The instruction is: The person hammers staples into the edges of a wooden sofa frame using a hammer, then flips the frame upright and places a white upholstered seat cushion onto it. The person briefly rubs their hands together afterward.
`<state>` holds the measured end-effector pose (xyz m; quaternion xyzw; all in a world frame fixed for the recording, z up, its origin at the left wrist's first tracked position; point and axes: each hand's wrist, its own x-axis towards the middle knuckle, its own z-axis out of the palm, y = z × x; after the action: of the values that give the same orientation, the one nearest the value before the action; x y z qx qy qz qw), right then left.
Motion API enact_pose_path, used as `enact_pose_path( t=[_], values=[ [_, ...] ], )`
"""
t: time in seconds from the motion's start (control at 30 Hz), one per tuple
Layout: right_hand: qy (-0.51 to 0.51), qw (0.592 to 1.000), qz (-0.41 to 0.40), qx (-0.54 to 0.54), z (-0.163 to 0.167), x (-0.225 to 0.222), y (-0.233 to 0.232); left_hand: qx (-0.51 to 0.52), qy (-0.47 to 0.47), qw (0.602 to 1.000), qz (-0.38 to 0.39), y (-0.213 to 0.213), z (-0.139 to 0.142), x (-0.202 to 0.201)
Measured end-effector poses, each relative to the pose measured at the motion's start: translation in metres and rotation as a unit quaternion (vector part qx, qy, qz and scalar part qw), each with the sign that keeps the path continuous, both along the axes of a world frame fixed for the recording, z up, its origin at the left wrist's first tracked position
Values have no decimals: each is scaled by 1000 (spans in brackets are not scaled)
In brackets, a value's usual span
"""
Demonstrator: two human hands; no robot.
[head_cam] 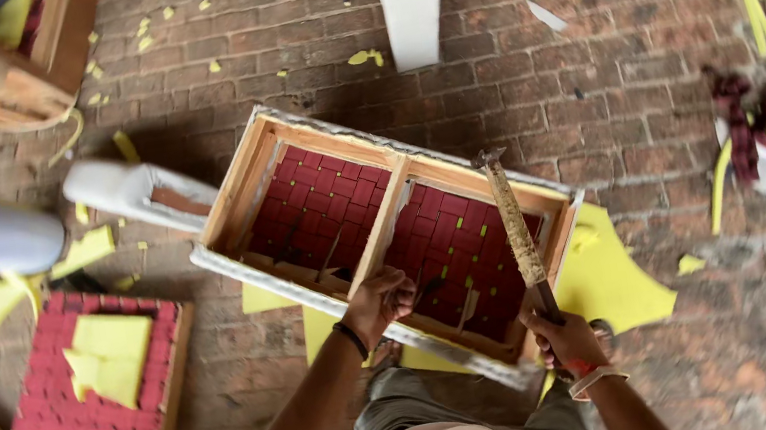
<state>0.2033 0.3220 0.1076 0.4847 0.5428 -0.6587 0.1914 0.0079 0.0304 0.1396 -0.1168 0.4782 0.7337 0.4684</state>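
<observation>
My left hand (378, 302) is clenched on the near rail of the open rectangular wooden frame backed with red woven webbing (385, 230), which lies tilted on the brick floor (587, 93) just ahead of my knees. My right hand (566, 339) grips the dark handle of a long, worn hammer (516, 225), whose shaft runs up and away from my fingers over the frame's right bay. The frame looks stiff and fairly heavy, its webbing springy; I judge the bare wood rails and the centre crossbar, just beyond my left fingers, the safest holds. The hammer seems top-heavy, best held low on the handle. Yellow foam scraps (610, 277) lie right of my right hand.
</observation>
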Motion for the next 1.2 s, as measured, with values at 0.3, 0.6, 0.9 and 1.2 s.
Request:
enact_pose_path(
  t=[0.3, 0.6, 0.9, 1.2],
  values=[
    [68, 973, 220, -7, 28, -27, 162, -146, 33, 941, 302, 60, 40, 145],
    [176, 904, 388, 31, 67, -54, 159, -69, 36, 869, 488, 79, 26, 260],
    [351, 831, 429, 53, 67, -43, 192, -80, 11, 836, 543, 133, -13, 296],
    [261, 792, 551, -23, 25, -173, 273, -119, -64, 742, 656, 245, -19, 264]
  ],
)
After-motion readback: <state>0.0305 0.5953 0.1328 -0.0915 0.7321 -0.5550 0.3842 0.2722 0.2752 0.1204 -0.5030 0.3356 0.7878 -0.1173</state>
